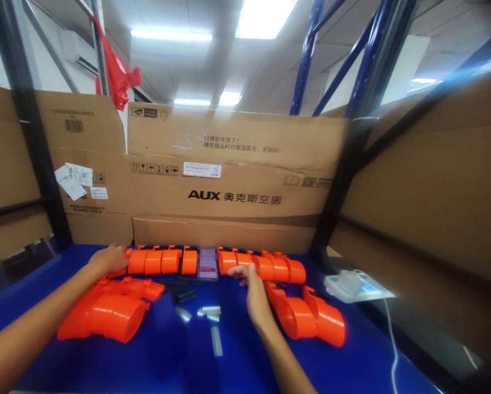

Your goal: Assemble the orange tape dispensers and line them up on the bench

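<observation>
Here, hands (253,293) at orange shells (212,262)

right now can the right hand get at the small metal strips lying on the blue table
Probably yes: the right hand rests by the orange row, and the metal strips lie just to its left on the bare blue table, nothing between.

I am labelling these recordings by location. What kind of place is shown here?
Probably a small workshop or warehouse assembly bench: a blue table walled by flattened cardboard boxes, blue steel racking overhead, and rows of identical orange plastic parts under both hands.
</observation>
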Demonstrator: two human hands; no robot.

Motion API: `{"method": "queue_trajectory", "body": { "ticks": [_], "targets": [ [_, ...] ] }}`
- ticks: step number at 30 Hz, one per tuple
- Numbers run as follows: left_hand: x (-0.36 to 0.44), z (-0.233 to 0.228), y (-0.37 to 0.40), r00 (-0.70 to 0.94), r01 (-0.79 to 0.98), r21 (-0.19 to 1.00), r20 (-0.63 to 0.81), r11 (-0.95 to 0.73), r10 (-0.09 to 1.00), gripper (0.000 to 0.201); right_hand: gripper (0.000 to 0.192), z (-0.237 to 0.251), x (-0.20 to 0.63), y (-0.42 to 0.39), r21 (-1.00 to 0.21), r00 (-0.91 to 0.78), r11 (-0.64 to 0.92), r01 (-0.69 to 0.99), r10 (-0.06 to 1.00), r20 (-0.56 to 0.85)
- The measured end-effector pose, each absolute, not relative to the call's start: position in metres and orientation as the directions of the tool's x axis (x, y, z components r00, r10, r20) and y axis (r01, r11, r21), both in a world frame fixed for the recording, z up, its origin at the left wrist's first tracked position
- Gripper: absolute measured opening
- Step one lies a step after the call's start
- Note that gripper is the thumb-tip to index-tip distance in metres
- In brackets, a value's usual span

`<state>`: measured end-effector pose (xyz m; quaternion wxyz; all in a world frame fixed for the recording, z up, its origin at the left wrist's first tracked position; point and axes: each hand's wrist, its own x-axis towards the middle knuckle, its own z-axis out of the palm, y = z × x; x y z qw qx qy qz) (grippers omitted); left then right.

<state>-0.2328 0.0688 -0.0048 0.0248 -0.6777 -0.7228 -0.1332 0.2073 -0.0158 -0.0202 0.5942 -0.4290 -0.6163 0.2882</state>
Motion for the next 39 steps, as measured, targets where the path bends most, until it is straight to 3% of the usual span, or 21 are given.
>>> {"method": "queue_trajectory", "body": {
  "ticks": [6,9,14,19,22,26,32,36,39],
  "targets": [
    [-0.234,0.008,0.071,-0.149,0.985,0.131,0.282,0.115,0.948,0.035,0.075,-0.022,0.207,-0.016,-0.869,0.084,0.462,0.174,0.873,0.481],
    [-0.230,0.033,0.067,-0.113,0.992,0.110,0.462,0.069,0.880,0.033,0.074,-0.020,0.205,-0.018,-0.871,0.083,0.459,0.175,0.875,0.477],
    [-0.176,0.069,0.046,0.137,0.951,0.084,0.751,-0.299,0.646,0.026,0.065,-0.018,0.203,-0.020,-0.865,0.088,0.476,0.157,0.866,0.493],
    [-0.081,0.060,0.001,0.290,0.739,0.143,0.814,-0.658,0.503,0.027,0.050,-0.019,0.199,-0.017,-0.894,0.011,0.437,0.102,0.898,0.440],
    [-0.034,0.039,-0.030,0.356,0.582,0.192,0.813,-0.790,0.460,0.032,0.053,-0.023,0.193,-0.014,-0.940,-0.025,0.338,-0.038,0.940,0.339],
    [0.007,0.016,-0.064,0.419,0.408,0.317,0.768,-0.856,0.484,0.037,0.048,-0.028,0.190,-0.012,-0.961,-0.068,0.217,-0.169,0.970,0.231],
    [0.020,0.015,-0.084,0.434,0.251,0.547,0.674,-0.799,0.597,0.041,0.044,-0.023,0.197,-0.013,-0.973,-0.035,0.184,-0.141,0.981,0.191],
    [0.021,0.015,-0.057,0.189,0.084,0.827,0.534,-0.555,0.824,0.039,0.040,-0.020,0.198,-0.015,-0.967,0.003,0.186,-0.171,0.982,0.189],
    [0.029,0.010,-0.033,0.240,-0.120,0.953,0.299,-0.277,0.924,0.046,0.042,-0.020,0.197,-0.015,-0.965,0.018,0.187,-0.185,0.982,0.187]
  ]
}}
